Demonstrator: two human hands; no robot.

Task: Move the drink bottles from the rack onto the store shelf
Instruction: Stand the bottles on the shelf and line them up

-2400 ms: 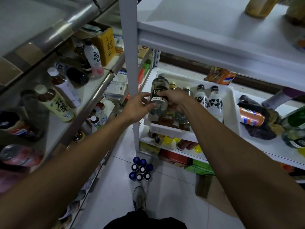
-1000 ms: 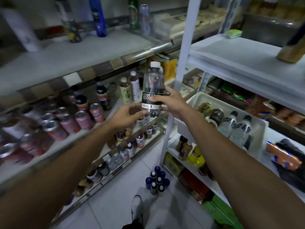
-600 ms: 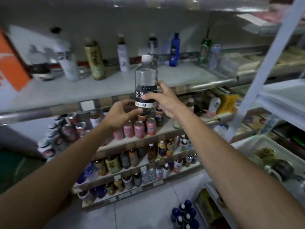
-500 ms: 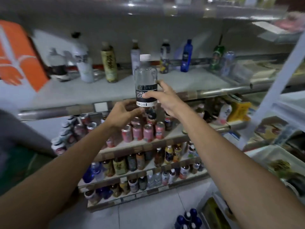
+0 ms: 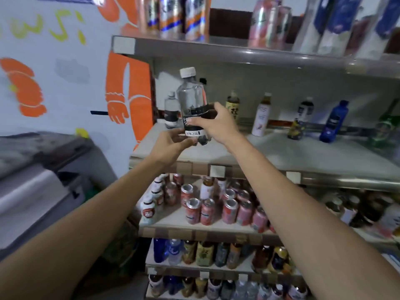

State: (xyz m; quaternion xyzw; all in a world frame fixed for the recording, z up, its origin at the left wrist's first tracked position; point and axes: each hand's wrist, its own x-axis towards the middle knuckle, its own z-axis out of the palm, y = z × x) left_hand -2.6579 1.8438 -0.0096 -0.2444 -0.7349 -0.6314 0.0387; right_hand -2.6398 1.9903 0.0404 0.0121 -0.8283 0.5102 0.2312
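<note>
Clear bottle point(image 5: 190, 98), white cap, black label, slightly tilted, held over left end of store shelf point(image 5: 281, 152). Similar bottle point(image 5: 171, 111) stands just behind on shelf; other bottles spaced along back edge. Pink cans point(image 5: 207, 211) crowd tier below. Orange-painted wall point(image 5: 127, 89) at left. Right hand point(image 5: 216, 124) wraps round label; left hand point(image 5: 173, 141) grips bottle base, fingers curled.

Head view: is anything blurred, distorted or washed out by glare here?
Head view, centre: the bottle, left hand and right hand are fairly sharp. Head view, edges: motion blur smears the top cans most. The wide-angle lens bows the shelf edge, which shows a mild sheen. The light is dim and even.
</note>
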